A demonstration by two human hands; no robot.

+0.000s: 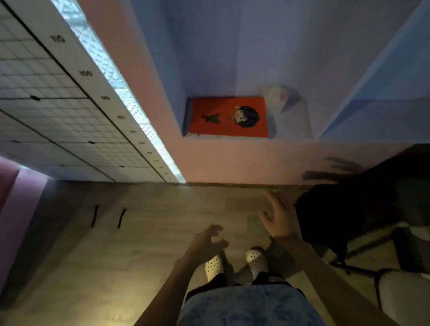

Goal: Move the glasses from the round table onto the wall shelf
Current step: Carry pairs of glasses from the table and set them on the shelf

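Below the wall shelf [249, 139], both hands are empty, fingers spread and loosely curled. The left hand [206, 243] hangs over the floor [131, 245] above white shoes [214, 264]; the right hand [281, 218] is higher, just beside a dark chair [355, 206]. In the shelf recess an orange picture book [229, 116] lies flat. Just right of the book stands a pale, see-through, blurred shape, possibly a glass [277, 97]; I cannot tell for sure.
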